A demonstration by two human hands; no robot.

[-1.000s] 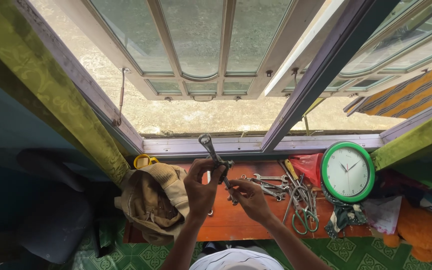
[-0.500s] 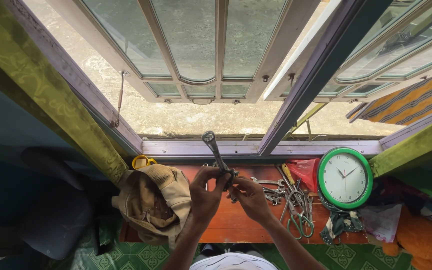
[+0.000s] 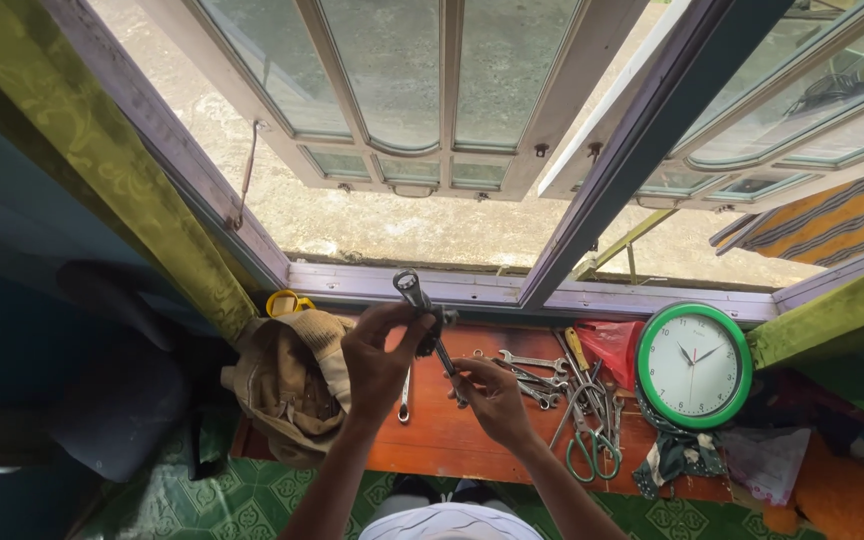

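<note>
An open window (image 3: 422, 110) looks onto bare ground outside, and below its sill runs a reddish wooden table (image 3: 452, 440). Above the table the left hand (image 3: 377, 355) pinches a slim metal tool (image 3: 424, 320) near its upper end, fingers closed round it. The right hand (image 3: 492, 395) grips the lower end, so the tool is steadied slanted between both. Just right of the right fingers lie spanners (image 3: 532, 370) and scissors (image 3: 592, 445), within reach; a green clock (image 3: 694, 365) leans farther right, a brown cloth bag (image 3: 287, 385) left.
</note>
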